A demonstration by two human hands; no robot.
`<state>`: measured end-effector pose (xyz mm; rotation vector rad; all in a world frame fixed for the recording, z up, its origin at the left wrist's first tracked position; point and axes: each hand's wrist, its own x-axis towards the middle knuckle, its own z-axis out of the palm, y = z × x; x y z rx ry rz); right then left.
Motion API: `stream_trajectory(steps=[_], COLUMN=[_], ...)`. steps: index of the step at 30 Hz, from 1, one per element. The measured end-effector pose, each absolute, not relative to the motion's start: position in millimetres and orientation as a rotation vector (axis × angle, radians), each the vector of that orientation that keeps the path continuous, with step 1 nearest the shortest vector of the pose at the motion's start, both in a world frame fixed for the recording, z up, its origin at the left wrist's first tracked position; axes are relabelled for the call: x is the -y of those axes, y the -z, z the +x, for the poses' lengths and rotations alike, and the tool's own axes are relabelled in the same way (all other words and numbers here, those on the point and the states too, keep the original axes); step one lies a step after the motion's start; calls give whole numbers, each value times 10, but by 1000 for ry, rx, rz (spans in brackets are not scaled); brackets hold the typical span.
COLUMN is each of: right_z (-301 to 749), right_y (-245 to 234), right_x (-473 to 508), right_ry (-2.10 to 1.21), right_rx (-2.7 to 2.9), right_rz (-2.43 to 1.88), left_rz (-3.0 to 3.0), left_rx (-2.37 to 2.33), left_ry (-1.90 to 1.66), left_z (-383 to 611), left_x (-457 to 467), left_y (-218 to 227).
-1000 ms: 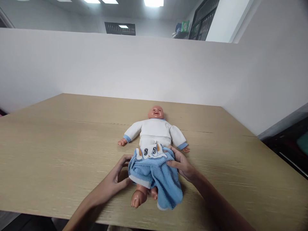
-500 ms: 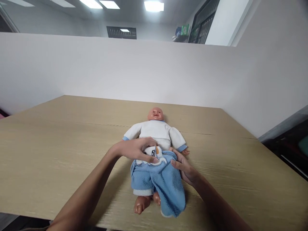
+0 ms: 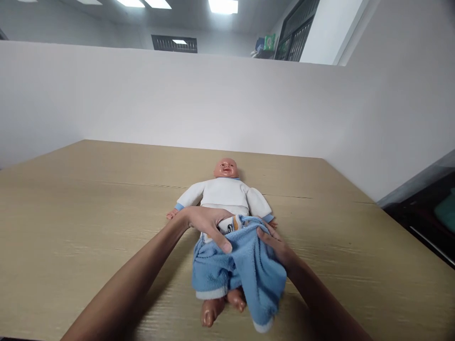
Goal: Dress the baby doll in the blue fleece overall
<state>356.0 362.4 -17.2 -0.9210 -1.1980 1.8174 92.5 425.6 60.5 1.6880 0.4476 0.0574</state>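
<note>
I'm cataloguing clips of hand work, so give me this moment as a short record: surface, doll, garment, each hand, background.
Surface: wood-toned table
Doll: doll lying face up, head away from the person; white cloth over torso and arms, blue cuffs
Garment: blue pants with white hems, over the legs; bare feet showing
Left hand: left hand at the waistband, thumb on the front, fingers mostly hidden
Right hand: right hand holding the waistband's side
Background: white wall

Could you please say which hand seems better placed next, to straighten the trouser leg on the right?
Probably the right hand: it holds the blue trousers on that side; the left hand is farther across, at the waistband.
</note>
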Motion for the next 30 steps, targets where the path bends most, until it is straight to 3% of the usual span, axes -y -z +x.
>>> stream_trajectory(steps=[9, 13, 17, 21, 25, 30], right_z=[3795, 3772, 3609, 3615, 3761, 3707], right_y=[97, 219, 209, 83, 63, 209], right_x=[-3614, -3597, -3581, -3565, -3557, -3551], right_ry=[-2111, -1928, -1844, -1976, -2220, -1956], right_rx=[1681, 1324, 1166, 1324, 1575, 1293], right_rz=[-947, -1023, -1012, -874, -618, -828], left_rz=[1752, 1741, 1764, 1751, 1713, 1707], left_rx=[-460, -438, -454, -487, -438, -319], left_ry=[-109, 37, -108, -261, -189, 7], left_z=[968, 945, 859, 798, 865, 981], left_x=[-4240, -4252, -4290, -4297, -4241, -4199], left_y=[-668, -657, -598, -539, -586, -631])
